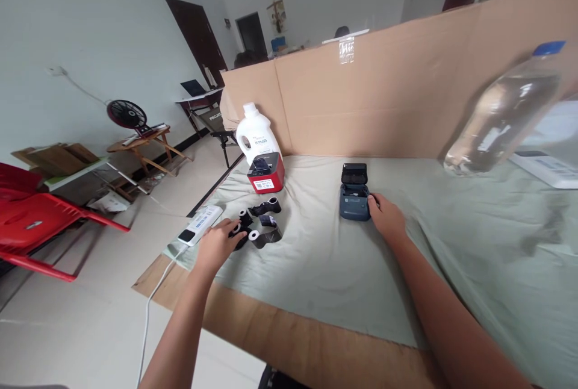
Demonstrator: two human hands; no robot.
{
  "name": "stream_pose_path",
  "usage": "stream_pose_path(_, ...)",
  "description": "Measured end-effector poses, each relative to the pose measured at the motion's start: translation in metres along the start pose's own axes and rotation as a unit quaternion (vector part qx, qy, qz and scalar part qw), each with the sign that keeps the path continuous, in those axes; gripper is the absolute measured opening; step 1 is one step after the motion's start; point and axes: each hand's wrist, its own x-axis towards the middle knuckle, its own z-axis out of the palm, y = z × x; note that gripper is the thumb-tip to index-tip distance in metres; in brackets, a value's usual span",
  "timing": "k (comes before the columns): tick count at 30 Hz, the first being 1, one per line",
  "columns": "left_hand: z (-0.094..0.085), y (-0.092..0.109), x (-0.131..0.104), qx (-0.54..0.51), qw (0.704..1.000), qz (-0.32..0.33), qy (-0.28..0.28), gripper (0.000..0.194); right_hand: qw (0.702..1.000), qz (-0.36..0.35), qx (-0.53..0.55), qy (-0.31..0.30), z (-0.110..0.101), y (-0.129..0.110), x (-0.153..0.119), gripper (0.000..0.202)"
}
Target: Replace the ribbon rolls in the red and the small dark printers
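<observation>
Here, the left hand [220, 243] is half open, fingers curved over the near end of the black rolls [268, 237]; whether it grips one, I cannot tell. The other rolls lie towards its two o'clock on the surface [311, 268]. Well apart, at the rolls' three o'clock, sits the dark device [354, 210], its raised lid [354, 172] at twelve. The nearer right hand [386, 214], loosely bent, touches its side; its grip is unclear.
</observation>
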Motion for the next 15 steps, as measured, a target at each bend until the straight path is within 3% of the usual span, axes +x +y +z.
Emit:
stream_pose_path(7, 0.013, 0.000, 0.004, -0.011, 0.999, 0.033, -0.009, 0.040, 1.000, 0.006, 0.004, 0.001, -0.001, -0.001, -0.001, 0.045)
stream_pose_path(10, 0.008, 0.002, 0.001, -0.078, 0.995, 0.027, 0.064, 0.044, 1.000, 0.002, 0.003, 0.002, -0.001, -0.002, -0.001, 0.046)
stream_pose_path(13, 0.002, 0.011, -0.012, -0.172, 0.970, -0.030, 0.171, 0.045, 1.000, -0.002, 0.001, 0.001, -0.001, -0.001, 0.000, 0.046)
stream_pose_path(15, 0.003, 0.021, -0.022, -0.216, 0.958, -0.066, 0.180, 0.043, 1.000, -0.002, 0.001, 0.002, 0.000, 0.000, 0.001, 0.046)
